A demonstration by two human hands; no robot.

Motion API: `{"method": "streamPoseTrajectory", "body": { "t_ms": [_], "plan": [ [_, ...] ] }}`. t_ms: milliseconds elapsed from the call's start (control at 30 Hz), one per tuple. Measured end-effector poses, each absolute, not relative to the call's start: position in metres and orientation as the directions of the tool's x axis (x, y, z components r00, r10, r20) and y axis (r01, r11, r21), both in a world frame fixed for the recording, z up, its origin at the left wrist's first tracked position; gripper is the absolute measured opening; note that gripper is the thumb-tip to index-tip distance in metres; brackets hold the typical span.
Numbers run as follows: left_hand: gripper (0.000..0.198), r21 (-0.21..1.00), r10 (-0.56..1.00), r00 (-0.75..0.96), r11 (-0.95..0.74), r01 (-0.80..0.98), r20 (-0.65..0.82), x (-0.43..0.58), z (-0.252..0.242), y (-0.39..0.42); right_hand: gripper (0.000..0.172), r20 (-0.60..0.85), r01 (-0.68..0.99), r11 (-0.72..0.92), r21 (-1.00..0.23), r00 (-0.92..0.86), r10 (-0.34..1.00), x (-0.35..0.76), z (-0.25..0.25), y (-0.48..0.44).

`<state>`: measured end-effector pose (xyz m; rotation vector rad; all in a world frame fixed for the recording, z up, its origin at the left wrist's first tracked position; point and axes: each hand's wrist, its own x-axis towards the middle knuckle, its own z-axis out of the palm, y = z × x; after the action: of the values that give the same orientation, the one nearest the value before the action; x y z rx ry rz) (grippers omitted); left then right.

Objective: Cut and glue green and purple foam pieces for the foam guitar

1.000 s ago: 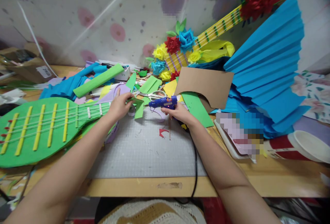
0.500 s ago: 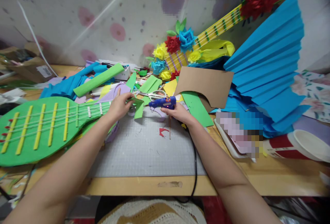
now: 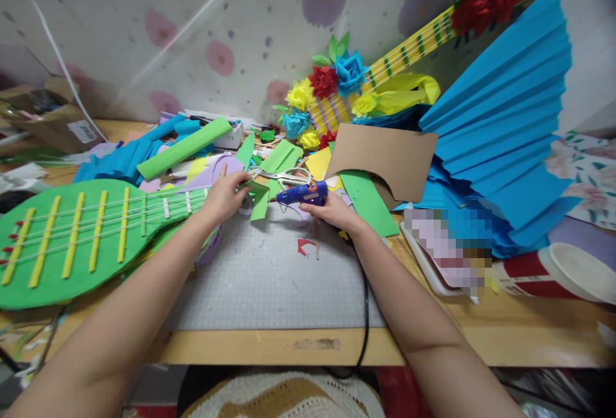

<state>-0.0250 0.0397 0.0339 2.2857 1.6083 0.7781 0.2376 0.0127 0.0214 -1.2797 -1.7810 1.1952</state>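
My left hand (image 3: 225, 196) pinches a folded strip of green paper (image 3: 260, 203) above the back of the grey cutting mat (image 3: 250, 283). In my right hand (image 3: 337, 211) is a blue hot glue gun (image 3: 303, 194), its nozzle pointing left at the strip's right edge. Whether the tip touches the paper I cannot tell. Scissors with pale handles (image 3: 293, 178) lie just behind the gun. Beside my left forearm rests a green paper guitar (image 3: 96, 238) with yellow bars and white strings.
Brown cardboard (image 3: 380, 155) with a curved cutout and green paper (image 3: 370, 203) lie right of the gun. A black cord (image 3: 366, 302) hangs over the table's front edge. Behind stand a yellow guitar with paper flowers (image 3: 409, 52) and pleated blue paper (image 3: 510, 122). A paper tub (image 3: 529, 273) lies right.
The glue gun has shifted very slightly left toward the green strip. Both hands otherwise keep their place and hold.
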Motion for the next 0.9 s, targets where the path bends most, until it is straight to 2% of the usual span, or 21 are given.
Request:
{"method": "streamPoseTrajectory", "body": {
  "t_ms": [433, 733, 833, 900],
  "plan": [
    [0.012, 0.512, 0.949, 0.214, -0.306, 0.803, 0.231, -0.025, 0.036, 0.041, 0.034, -0.062, 0.371, 0.098, -0.923, -0.396, 0.916, 0.238, 0.026, 0.01],
    [0.009, 0.499, 0.947, 0.216, -0.311, 0.809, 0.239, -0.023, 0.038, 0.041, 0.036, -0.1, 0.398, 0.087, -0.913, -0.427, 0.898, 0.242, 0.03, 0.011],
    [0.01, 0.485, 0.938, 0.23, -0.332, 0.809, 0.259, -0.025, 0.037, 0.042, 0.038, -0.119, 0.428, 0.039, -0.903, -0.337, 0.934, 0.258, 0.035, 0.013],
    [0.011, 0.458, 0.931, 0.246, -0.349, 0.818, 0.269, -0.027, 0.038, 0.042, 0.042, -0.071, 0.415, 0.011, -0.91, -0.181, 0.981, 0.274, 0.036, 0.017]
  ]
}}
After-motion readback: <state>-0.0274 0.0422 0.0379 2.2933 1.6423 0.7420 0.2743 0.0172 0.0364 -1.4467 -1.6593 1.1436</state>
